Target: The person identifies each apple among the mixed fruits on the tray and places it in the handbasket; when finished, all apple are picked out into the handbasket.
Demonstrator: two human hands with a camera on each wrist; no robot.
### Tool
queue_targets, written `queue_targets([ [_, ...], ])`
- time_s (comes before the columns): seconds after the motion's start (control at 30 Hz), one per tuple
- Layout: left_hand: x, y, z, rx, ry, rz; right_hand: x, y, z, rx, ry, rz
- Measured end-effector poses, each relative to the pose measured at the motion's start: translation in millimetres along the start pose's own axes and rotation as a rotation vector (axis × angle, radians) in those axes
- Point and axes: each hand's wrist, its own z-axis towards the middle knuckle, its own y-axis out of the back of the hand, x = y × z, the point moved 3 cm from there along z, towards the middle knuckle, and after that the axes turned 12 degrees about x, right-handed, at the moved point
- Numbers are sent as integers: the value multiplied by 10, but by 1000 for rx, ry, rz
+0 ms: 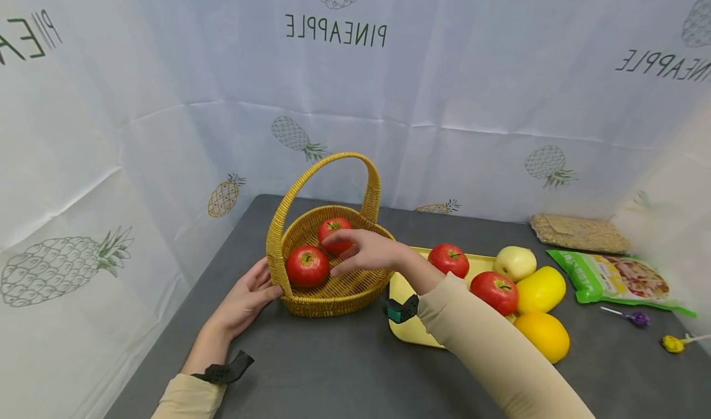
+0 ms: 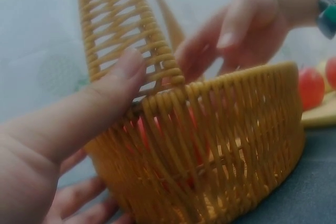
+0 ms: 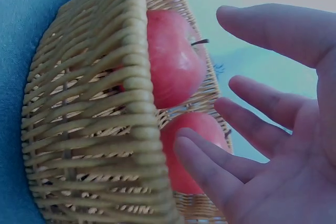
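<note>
A yellow wicker basket (image 1: 328, 306) with a tall arched handle (image 1: 289, 203) stands on the dark table. Two red apples lie inside, the front apple (image 1: 308, 266) at the left and the back apple (image 1: 333, 229) behind it. My left hand (image 1: 247, 302) holds the basket's left end; in the left wrist view its thumb (image 2: 100, 98) lies across the handle's base and the other fingers go round the outer wall. Over the basket hovers my right hand (image 1: 366, 250), fingers spread and loosely bent. The right wrist view shows nothing in the right hand (image 3: 273, 145), with both apples close by.
Right of the basket, partly under my right forearm, lies a yellow tray (image 1: 411, 331) bearing red apples (image 1: 449, 260), a pale green fruit (image 1: 515, 263) and yellow fruits (image 1: 541, 290). Farther right are a green packet (image 1: 622, 277), a tan packet (image 1: 580, 232) and small purple (image 1: 639, 318) and yellow flowers (image 1: 673, 344).
</note>
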Motion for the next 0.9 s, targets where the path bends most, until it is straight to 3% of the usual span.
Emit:
queue_targets([
  [0.33,14,18,-4,7,7,5,-35,-75,-349,-101,117,76],
  [0.57,26,27,-18,8,15,9,-124,-175,-601,-160,179,65],
  [0.9,28,21,1,16,10,2,-287,-287,-1033,-445,125,73],
])
